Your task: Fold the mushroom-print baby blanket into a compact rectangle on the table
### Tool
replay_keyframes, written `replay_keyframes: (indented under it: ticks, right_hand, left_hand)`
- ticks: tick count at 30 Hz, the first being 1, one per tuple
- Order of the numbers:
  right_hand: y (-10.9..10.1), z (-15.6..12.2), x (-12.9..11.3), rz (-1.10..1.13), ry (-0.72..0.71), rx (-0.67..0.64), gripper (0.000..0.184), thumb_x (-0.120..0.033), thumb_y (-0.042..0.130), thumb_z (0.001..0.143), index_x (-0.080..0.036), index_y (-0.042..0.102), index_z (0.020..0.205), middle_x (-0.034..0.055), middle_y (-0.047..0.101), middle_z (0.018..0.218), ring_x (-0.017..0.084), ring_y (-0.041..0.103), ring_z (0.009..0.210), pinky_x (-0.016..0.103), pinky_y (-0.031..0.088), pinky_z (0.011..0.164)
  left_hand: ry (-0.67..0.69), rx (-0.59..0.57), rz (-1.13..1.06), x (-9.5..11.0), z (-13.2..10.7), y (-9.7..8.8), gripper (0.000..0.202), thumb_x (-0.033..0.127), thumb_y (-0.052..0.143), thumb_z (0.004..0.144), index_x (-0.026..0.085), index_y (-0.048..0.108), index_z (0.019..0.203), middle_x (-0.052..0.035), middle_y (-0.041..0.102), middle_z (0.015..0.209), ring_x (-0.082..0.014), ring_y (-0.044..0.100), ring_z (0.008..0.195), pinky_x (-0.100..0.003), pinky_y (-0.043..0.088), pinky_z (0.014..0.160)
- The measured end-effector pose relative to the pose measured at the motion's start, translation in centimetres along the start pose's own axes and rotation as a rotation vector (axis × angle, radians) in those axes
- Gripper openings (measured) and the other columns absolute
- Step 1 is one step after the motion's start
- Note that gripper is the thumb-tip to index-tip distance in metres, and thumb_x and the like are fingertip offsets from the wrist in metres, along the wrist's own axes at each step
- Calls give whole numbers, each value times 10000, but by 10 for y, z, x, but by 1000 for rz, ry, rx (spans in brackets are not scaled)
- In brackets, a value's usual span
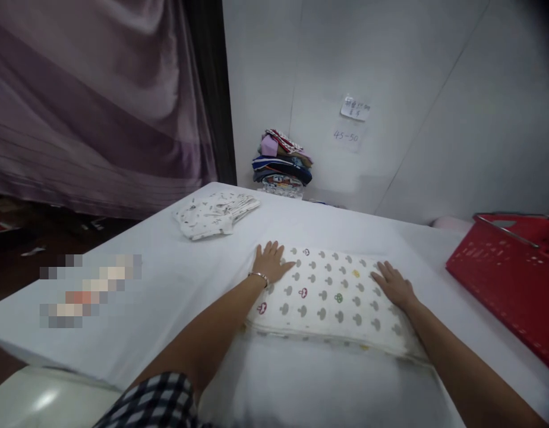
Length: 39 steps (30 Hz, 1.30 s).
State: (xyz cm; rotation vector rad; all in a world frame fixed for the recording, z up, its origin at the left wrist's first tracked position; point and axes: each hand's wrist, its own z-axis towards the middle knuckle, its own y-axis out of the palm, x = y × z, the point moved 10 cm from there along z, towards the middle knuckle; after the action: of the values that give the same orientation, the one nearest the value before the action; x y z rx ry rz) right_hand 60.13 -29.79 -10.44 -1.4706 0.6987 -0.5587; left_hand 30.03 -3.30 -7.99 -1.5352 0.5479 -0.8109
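Observation:
A folded white cloth (321,294) printed with grey mushrooms, a few of them red, green or yellow, lies flat before me in several layers. On its left edge rests my left hand (271,265), palm down, fingers spread, a bracelet at the wrist. My right hand (394,284) lies open and flat on the right edge of the same cloth. Neither hand grasps anything. Farther back to the left sits another folded white cloth (214,214) with small dark prints, apart from both hands.
A white-covered table (167,297) carries the cloths. At the right stands a red plastic basket (501,279) with a metal handle. Folded clothes (281,160) are piled by the wall beyond the table. A purple curtain (100,107) hangs at left; a blurred-out patch (90,291) covers part of the table.

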Motion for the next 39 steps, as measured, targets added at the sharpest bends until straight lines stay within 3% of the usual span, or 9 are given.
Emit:
replay_keyframes:
  ticks: [6,13,15,18,23,28,33,36,39]
  right_hand:
    - [7,-2,8,43,-2,29,636,-613,195,866,-292,270,1410,43,186,1493,316,235,1330,601,250,997]
    - [-12,-12,3,98,32,-63,672,-606,193,869,-229,251,1423,76,165,1495,330,182,1344,587,226,1018]
    - [-24,-31,-1,90,-6,-4,646,-576,191,885,-221,253,1421,87,168,1494,312,142,1357,579,210,1028]
    - [-31,-78,-14,73,-143,56,580,-512,201,911,-233,258,1416,69,204,1486,263,130,1367,536,193,1055]
    - [-20,-145,-28,57,-254,18,538,-505,261,905,-243,375,1362,47,275,1461,237,185,1356,511,112,1083]
    - [-37,-159,-26,200,-231,118,526,-484,248,908,-209,472,1296,67,412,1386,229,300,1312,477,190,1073]
    - [-54,-188,-24,284,-338,264,492,-482,293,891,-210,580,1183,71,574,1228,225,443,1211,425,300,1040]
    - [-51,-207,-15,267,-371,300,452,-469,372,864,-201,612,1138,77,577,1218,231,456,1194,415,337,1027]
    - [-45,-214,1,271,-344,316,427,-411,380,855,-188,617,1132,83,560,1237,230,465,1183,426,359,1019]
  left_hand:
    - [22,18,2,-3,-2,4,823,725,154,787,199,278,1408,-78,171,1497,-282,91,1374,-543,35,1075]
    - [-26,-46,-110,-5,0,-13,722,660,183,827,223,309,1388,-72,194,1492,-266,148,1367,-506,106,1079]
    - [-22,-28,-163,-6,-13,-24,710,642,171,842,216,279,1400,-72,164,1499,-254,136,1371,-473,142,1080]
    - [125,-14,-140,5,-55,-34,687,632,190,853,222,289,1395,-59,175,1498,-235,105,1378,-457,116,1091]
    - [317,-8,2,16,-127,-23,635,619,255,855,246,364,1357,-51,239,1481,-234,142,1371,-483,89,1089]
    - [274,38,45,11,-139,-16,580,580,261,874,252,399,1332,-56,310,1451,-243,208,1352,-517,124,1069]
    - [379,129,47,35,-161,-25,525,557,311,875,260,466,1278,-47,392,1407,-239,280,1321,-498,86,1087]
    - [494,138,42,49,-176,-23,483,520,359,873,260,485,1260,-41,430,1381,-215,348,1279,-439,167,1084]
    - [516,162,28,48,-179,-21,422,450,357,888,236,536,1205,-47,485,1331,-208,419,1212,-397,286,1032]
